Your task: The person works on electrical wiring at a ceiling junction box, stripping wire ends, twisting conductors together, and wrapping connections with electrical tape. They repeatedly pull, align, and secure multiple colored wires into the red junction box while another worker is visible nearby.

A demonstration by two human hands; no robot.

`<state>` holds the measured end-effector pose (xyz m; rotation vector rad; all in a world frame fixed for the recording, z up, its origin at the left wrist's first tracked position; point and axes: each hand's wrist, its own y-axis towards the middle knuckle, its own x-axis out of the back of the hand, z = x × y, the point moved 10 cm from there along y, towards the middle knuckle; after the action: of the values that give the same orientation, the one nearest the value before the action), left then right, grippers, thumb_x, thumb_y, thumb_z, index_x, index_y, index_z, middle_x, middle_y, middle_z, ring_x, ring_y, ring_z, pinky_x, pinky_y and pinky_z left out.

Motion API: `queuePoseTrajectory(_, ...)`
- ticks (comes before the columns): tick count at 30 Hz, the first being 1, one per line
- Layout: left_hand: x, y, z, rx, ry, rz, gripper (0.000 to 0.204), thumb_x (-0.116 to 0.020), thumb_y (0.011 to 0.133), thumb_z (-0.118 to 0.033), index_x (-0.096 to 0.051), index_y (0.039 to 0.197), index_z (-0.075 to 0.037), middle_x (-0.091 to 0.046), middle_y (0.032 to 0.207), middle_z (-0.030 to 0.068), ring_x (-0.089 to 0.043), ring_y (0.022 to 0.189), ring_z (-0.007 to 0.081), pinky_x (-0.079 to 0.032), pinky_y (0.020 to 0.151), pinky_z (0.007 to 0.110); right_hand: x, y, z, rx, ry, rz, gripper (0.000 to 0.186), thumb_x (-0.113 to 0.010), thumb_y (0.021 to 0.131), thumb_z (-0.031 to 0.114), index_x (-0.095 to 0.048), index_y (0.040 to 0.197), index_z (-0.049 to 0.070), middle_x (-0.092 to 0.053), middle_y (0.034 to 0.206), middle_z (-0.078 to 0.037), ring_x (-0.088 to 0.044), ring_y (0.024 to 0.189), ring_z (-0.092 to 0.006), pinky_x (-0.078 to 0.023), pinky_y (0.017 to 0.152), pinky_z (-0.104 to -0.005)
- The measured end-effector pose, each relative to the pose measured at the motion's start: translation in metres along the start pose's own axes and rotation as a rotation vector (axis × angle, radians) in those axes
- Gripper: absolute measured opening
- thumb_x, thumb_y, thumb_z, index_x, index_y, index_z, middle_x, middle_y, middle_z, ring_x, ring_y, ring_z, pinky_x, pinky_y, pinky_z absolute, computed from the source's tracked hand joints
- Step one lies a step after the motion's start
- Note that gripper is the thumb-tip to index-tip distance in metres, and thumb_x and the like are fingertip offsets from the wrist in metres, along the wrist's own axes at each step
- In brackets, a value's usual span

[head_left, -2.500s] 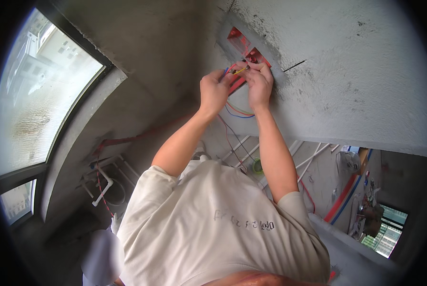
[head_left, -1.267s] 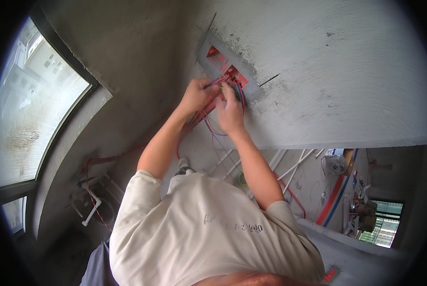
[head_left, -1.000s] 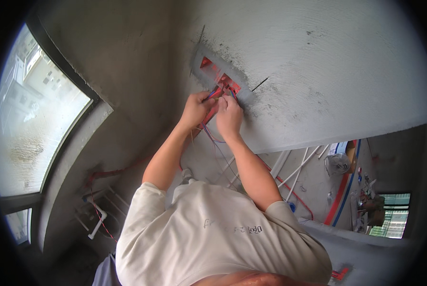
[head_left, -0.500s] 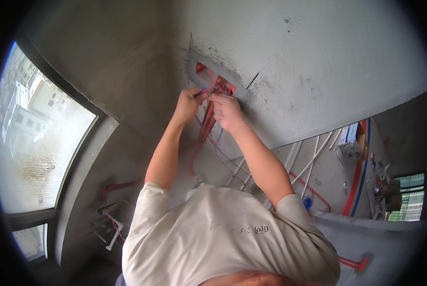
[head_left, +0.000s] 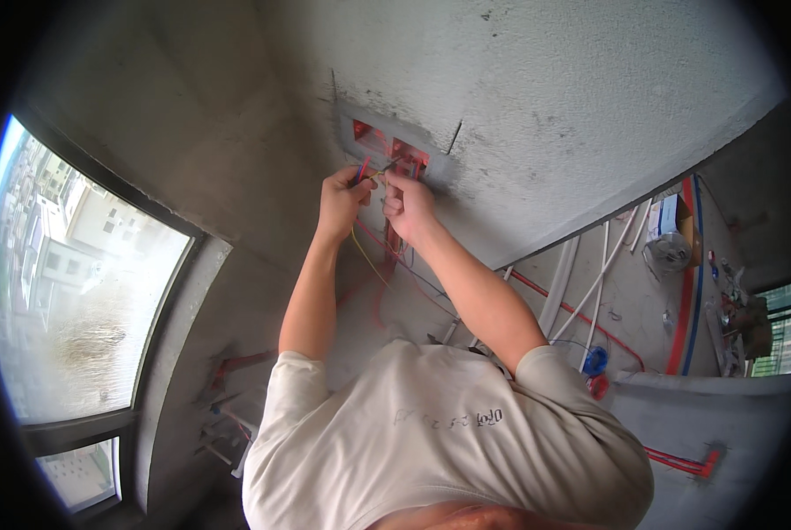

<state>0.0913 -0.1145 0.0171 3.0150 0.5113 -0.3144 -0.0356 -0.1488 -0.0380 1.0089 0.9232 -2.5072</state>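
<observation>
Two red electrical junction boxes (head_left: pixel 370 137) are set side by side in the grey wall, with wires coming out of the right one. Just below them, my left hand (head_left: pixel 340 205) is closed on electrical wires, and red and blue lengths show at its fingers. A yellow wire (head_left: pixel 364 251) hangs down from beneath that hand. My right hand (head_left: pixel 410 207), close beside it, pinches the yellow strand between thumb and fingers. The exact grip is partly hidden by the fingers. Red and blue wires (head_left: pixel 401 256) drop behind my hands toward the floor.
A window (head_left: pixel 86 291) fills the left side. On the floor at right lie white conduit pipes (head_left: pixel 597 287), a blue wire coil (head_left: pixel 595 359) and an open cardboard box (head_left: pixel 692 234). Red and blue pipes (head_left: pixel 689 274) run along the floor beside the box.
My hands have drawn slightly apart. The yellow wire now hangs visibly below my left hand, and the red and blue lengths stand up at its fingers. The whole view has shifted a little.
</observation>
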Motion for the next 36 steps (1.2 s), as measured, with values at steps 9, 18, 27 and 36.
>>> queuePoseTrajectory(9,0.003,0.033,-0.002,0.012,0.259,0.164,0.01,-0.064,0.091,0.007,-0.07,0.096,0.002,-0.065,0.077,0.0036,-0.051,0.06,0.0083,-0.038,0.053,0.025,-0.018,0.001,-0.018,-0.036,0.184,0.128,0.01,-0.064,0.101,0.017,-0.057,0.094,0.016,-0.049,0.071,0.002,-0.037,0.054,-0.0087,-0.029,0.053,-0.0261)
queuePoseTrajectory(18,0.003,0.007,0.01,-0.006,0.084,0.084,0.008,-0.063,0.093,0.007,-0.066,0.096,0.001,-0.062,0.077,0.0023,-0.051,0.059,0.009,-0.039,0.053,0.025,-0.01,0.007,-0.02,-0.119,0.045,0.376,0.019,-0.059,0.106,0.023,-0.067,0.122,0.015,-0.048,0.073,0.006,-0.036,0.058,-0.0058,-0.032,0.056,-0.0244)
queuePoseTrajectory(27,-0.001,-0.044,0.052,0.097,-0.051,-0.172,0.012,-0.059,0.1,0.0,-0.069,0.106,0.005,-0.073,0.092,0.0093,-0.064,0.068,0.0129,-0.049,0.061,0.028,-0.003,0.014,0.009,0.06,-0.472,0.345,0.022,-0.058,0.107,0.021,-0.067,0.114,0.002,-0.049,0.074,0.006,-0.036,0.058,-0.0042,-0.029,0.052,-0.023)
queuePoseTrajectory(36,0.033,-0.151,0.064,0.176,0.091,-0.418,0.018,-0.061,0.101,-0.005,-0.071,0.112,0.005,-0.073,0.086,0.0085,-0.06,0.064,0.0088,-0.047,0.058,0.024,-0.002,0.022,0.017,0.151,-0.631,0.257,0.023,-0.068,0.097,0.027,-0.07,0.092,0.005,-0.058,0.07,0.004,-0.048,0.058,-0.0065,-0.036,0.05,-0.0255)
